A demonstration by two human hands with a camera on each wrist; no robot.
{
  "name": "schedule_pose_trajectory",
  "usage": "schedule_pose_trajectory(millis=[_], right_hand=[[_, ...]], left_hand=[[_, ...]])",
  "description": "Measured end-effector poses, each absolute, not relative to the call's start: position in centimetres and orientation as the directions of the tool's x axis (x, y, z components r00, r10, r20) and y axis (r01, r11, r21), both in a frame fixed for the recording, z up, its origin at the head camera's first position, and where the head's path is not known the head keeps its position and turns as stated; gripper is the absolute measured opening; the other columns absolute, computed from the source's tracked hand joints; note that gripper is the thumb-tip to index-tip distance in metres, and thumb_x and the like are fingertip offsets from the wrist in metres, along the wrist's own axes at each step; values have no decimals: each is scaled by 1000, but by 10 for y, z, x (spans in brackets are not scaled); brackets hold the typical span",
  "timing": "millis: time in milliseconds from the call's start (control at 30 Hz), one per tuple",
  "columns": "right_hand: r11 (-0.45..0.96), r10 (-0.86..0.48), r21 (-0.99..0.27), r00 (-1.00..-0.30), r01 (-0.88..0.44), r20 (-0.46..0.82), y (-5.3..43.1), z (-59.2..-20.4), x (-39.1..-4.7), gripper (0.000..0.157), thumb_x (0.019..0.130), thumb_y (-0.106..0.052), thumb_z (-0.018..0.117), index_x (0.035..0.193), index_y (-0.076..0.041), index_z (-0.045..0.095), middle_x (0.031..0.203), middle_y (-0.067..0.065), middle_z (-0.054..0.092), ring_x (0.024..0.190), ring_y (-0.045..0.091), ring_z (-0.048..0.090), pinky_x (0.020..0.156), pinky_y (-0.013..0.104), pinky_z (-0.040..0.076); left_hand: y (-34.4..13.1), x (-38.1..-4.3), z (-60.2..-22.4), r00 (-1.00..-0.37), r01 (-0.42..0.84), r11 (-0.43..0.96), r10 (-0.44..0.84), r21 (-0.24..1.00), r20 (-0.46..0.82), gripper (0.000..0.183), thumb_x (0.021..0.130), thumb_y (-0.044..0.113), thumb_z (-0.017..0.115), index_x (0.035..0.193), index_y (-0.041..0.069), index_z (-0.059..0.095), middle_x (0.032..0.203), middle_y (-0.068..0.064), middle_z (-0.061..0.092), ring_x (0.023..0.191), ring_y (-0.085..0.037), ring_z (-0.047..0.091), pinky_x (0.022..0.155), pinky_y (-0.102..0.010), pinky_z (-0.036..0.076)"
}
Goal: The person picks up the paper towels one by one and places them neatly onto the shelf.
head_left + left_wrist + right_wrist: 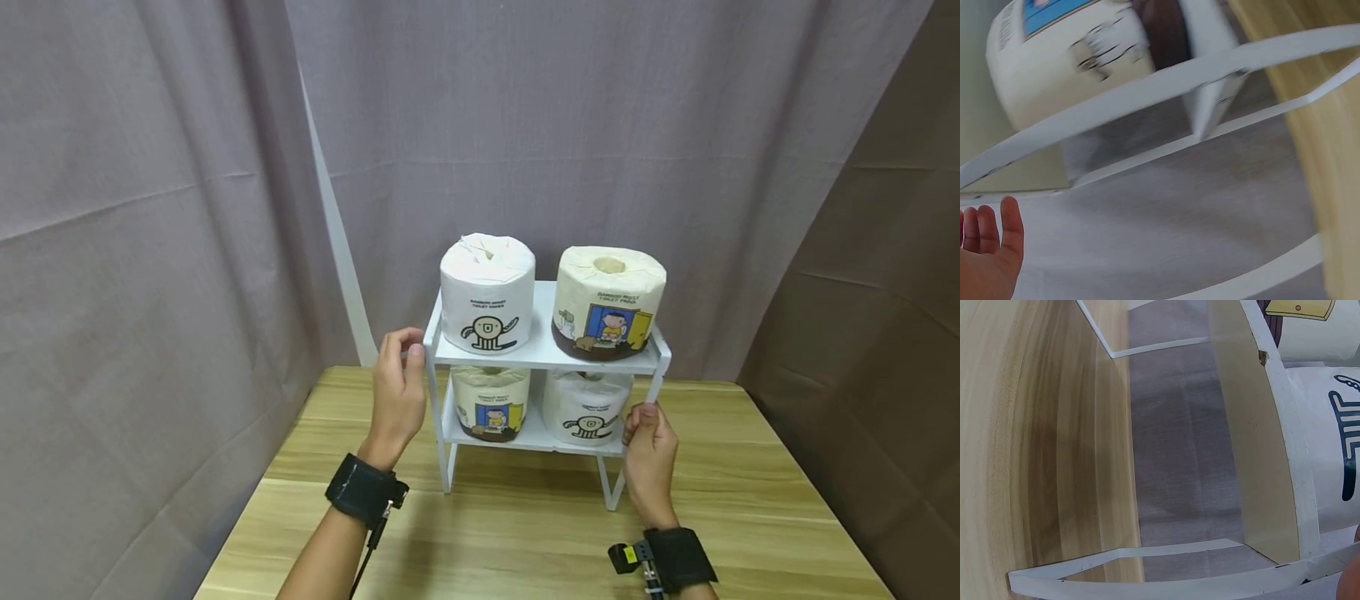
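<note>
A white two-tier shelf rack [487,358] stands on the wooden table with wrapped toilet paper rolls on both tiers. On top are a white roll [487,292] at the left and a cream roll [609,304] at the right. The lower tier bears another cream roll [491,404] and another white roll [588,408]. My left hand [399,396] is beside the rack's upper left corner, fingers loosely bent, gripping nothing; whether they touch the frame is unclear. With curled fingers, my right hand [651,450] holds the rack's right front leg, below the top tier.
The wooden table [750,483] extends around the rack on both sides and in front. Grey curtains [600,125] hang behind and to the left, with a darker brown one [877,333] on the right. Black straps with small cameras are around both wrists.
</note>
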State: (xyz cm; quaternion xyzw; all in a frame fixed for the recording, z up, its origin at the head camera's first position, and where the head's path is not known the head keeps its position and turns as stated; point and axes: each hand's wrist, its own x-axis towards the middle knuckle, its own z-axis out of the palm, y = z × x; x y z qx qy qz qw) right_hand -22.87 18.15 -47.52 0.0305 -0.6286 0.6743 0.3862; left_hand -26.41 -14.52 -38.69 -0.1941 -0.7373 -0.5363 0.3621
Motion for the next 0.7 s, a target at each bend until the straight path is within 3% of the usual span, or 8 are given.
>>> schedule_pose_trajectory(millis=[233,433,700], right_hand=[[120,483,-834,-702,-539,523,181,-476,-229,50,115,-26,38,86,13,45,71,-4,45,58,5,40,53,18,33],[132,483,-832,-698,-539,528,181,-475,-230,48,115,-24,38,87,14,47,70,-3,44,59,6,41,54,19,34],[109,492,-824,-690,-556,531,180,-476,-230,53,115,-29,41,86,15,46,69,-4,45,58,6,40,54,18,34]], left_hand=[[-142,-256,-417,-715,628,318,-125,710,688,27,112,17,49,129,-3,58,119,-18,63,106,-27,62,89,-42,52],[-139,-252,-437,-710,639,302,-121,707,694,23,112,12,50,122,-2,65,111,-17,67,96,-27,66,84,-36,56],[-135,-249,-447,-714,636,284,-136,717,687,23,112,12,51,114,-3,69,106,-19,70,97,-28,68,84,-36,57]])
